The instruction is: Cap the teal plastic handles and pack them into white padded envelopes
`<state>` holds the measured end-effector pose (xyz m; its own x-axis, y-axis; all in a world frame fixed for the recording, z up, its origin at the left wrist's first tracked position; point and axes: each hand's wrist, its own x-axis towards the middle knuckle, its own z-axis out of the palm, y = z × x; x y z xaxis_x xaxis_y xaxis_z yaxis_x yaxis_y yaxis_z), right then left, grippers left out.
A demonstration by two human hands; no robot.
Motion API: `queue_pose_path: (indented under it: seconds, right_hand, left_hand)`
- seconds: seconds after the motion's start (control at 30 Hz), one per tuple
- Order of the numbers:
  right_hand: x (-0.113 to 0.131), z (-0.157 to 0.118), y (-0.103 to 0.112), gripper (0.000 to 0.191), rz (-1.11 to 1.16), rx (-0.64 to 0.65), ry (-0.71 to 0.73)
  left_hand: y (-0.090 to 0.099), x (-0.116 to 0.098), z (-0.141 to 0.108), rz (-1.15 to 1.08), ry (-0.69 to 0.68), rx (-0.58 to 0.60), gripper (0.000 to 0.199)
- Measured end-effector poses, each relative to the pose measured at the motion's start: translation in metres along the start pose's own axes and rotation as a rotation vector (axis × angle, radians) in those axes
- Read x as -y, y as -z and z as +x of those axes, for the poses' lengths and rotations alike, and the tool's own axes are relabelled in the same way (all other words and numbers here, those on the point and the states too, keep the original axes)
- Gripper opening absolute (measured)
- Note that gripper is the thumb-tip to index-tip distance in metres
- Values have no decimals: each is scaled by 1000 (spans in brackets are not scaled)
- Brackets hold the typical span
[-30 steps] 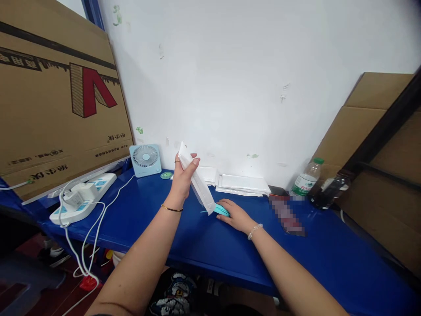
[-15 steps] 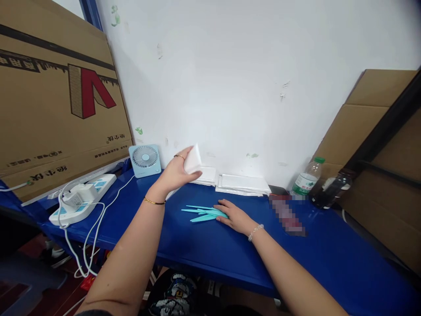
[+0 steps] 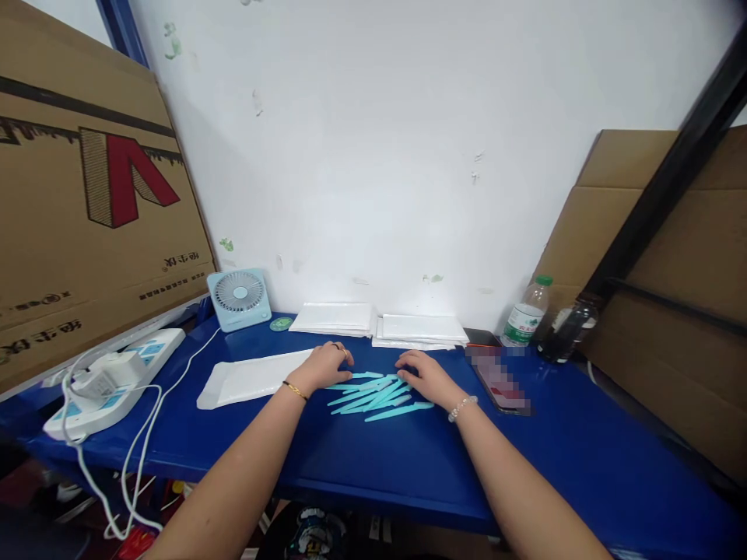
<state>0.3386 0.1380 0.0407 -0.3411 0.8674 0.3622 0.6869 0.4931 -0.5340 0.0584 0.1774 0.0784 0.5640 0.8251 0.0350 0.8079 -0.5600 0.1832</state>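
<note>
A loose heap of slim turquoise eyebrow razors (image 3: 377, 397) lies on the blue table (image 3: 385, 467), several crossing one another. At the heap's left end is my left hand (image 3: 320, 365), its fingers bent and the thumb apart from them. My right hand (image 3: 430, 379) rests at the right end, fingers slightly curled with a gap to the thumb. Neither hand has a razor lifted; whether the fingertips press on any is hard to see. Beside my left wrist a white padded envelope (image 3: 248, 379) lies flat, its right end partly hidden by the hand.
Two stacks of white envelopes (image 3: 332, 317) (image 3: 423, 328) lie along the wall. A light-blue fan (image 3: 239, 299), a round green disc (image 3: 281, 323) and a power strip (image 3: 117, 381) are leftward. Rightward are a phone (image 3: 499, 377), a water bottle (image 3: 525, 311) and a dark bottle (image 3: 569, 330).
My left hand has let go of a white packet and come down to the table. More razors now lie in a wider heap. The view has shifted a little.
</note>
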Motion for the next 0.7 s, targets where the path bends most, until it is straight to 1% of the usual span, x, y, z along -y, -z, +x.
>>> queue_pose_path:
  seconds: [0.07, 0.13, 0.27, 0.37, 0.47, 0.57, 0.63, 0.7]
  right_hand:
    - [2, 0, -4, 17, 9, 16, 1]
    - [3, 1, -6, 18, 10, 4, -3]
    - [4, 5, -9, 19, -5, -25, 19]
    - [-1, 7, -5, 20, -38, -42, 49]
    - [-11, 5, 8, 20, -142, -96, 1]
    - [-21, 1, 23, 21, -245, -130, -119]
    - [-22, 0, 26, 18, -265, -138, -167]
    - [-18, 1, 23, 14, -232, -124, -148]
  left_hand:
    - [-7, -11, 9, 27, 27, 26, 21]
    - [-12, -17, 17, 5, 33, 29, 14]
    - [-13, -31, 30, -85, -33, -7, 12]
    - [-11, -40, 41, -102, -64, -41, 13]
    - [-13, -38, 48, -75, -48, -90, 12]
    - [-18, -27, 51, -62, 33, -109, 11]
    - [-21, -21, 51, -85, 72, -135, 15]
    - [-23, -19, 49, -132, 73, -163, 24]
